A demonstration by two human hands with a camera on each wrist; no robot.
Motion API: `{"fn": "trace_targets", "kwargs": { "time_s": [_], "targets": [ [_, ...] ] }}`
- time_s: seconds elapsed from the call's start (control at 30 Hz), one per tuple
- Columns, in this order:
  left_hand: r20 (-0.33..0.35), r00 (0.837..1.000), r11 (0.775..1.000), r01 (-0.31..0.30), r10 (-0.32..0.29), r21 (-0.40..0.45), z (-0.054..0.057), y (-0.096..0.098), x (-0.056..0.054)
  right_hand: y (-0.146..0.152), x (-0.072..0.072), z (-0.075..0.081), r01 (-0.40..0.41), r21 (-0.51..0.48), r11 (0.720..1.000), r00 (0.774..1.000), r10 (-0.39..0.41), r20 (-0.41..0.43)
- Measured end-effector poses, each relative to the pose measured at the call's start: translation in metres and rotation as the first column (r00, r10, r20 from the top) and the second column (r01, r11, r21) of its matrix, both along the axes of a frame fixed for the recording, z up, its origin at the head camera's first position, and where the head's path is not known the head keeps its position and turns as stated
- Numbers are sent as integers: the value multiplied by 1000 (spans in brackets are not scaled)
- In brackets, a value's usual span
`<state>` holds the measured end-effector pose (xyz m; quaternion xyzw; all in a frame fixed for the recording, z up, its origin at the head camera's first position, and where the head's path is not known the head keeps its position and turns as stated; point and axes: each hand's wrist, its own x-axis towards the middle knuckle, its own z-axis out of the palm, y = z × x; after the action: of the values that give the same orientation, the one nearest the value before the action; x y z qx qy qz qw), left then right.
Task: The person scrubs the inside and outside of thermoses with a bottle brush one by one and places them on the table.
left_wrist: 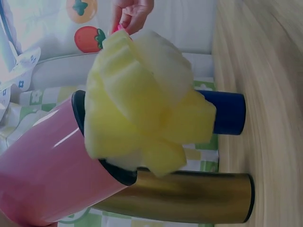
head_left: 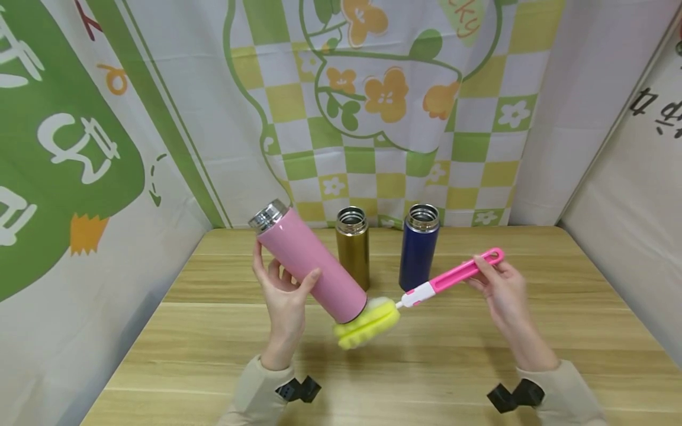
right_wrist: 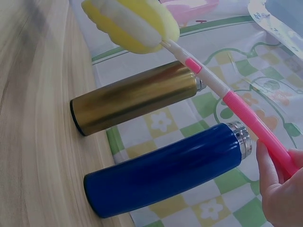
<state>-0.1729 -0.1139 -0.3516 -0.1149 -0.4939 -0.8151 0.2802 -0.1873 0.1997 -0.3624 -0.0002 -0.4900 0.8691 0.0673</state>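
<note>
My left hand (head_left: 285, 296) grips a pink thermos bottle (head_left: 314, 263) around its side, tilted with its open steel mouth up to the left and its dark base down to the right. My right hand (head_left: 503, 290) holds the pink handle of a bottle brush (head_left: 458, 277) near its looped end. The brush's yellow and white sponge head (left_wrist: 142, 99) lies right against the base of the pink bottle, above the table. In the right wrist view the white neck (right_wrist: 199, 71) joins handle and sponge.
Behind the hands a gold bottle (head_left: 353, 248) and a dark blue bottle (head_left: 419, 248) stand upright and uncapped on the wooden table (head_left: 213, 331). A printed cloth (head_left: 383, 171) with checks and flowers hangs behind the table. White printed sheets flank both sides.
</note>
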Motion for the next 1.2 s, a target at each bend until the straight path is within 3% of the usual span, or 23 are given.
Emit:
{"fn": "trace_targets", "kwargs": {
  "time_s": [0.27,0.47,0.57,0.73,0.8,0.87,0.93,0.97,1.07,1.17,1.2],
  "targets": [
    [-35,999,995,-13,10,-101,-2,-2,2,7,2,1,-17,-55,998,999,14,-44],
    [-19,1000,988,9,-12,-151,-3,-5,5,16,0,-4,-12,-62,998,999,10,-43],
    [-13,1000,986,10,-13,-167,-3,-7,5,36,-19,-32,-7,-50,999,998,4,-57],
    [-16,1000,979,-27,25,-200,-4,-11,4,88,-69,-111,71,-73,995,987,-80,-137],
    [-14,999,974,-50,48,-222,-5,-13,2,104,-81,-129,121,-91,988,980,-134,-150],
    [-6,998,967,-66,67,-244,-6,-15,0,113,-84,-134,144,-124,982,973,-163,-161],
    [-3,996,959,-84,86,-269,-8,-17,-2,119,-82,-133,153,-134,979,968,-176,-181],
    [-5,995,955,-93,95,-280,-9,-17,-4,115,-74,-121,126,-170,977,973,-156,-173],
    [-1,993,943,-110,115,-315,-11,-20,-9,111,-62,-105,125,-144,982,970,-151,-189],
    [6,990,926,-130,141,-354,-13,-24,-15,96,-40,-73,120,-160,980,974,-147,-170],
    [11,989,921,-134,148,-365,-14,-25,-17,95,-39,-70,145,-123,982,970,-166,-180]
  ]
}}
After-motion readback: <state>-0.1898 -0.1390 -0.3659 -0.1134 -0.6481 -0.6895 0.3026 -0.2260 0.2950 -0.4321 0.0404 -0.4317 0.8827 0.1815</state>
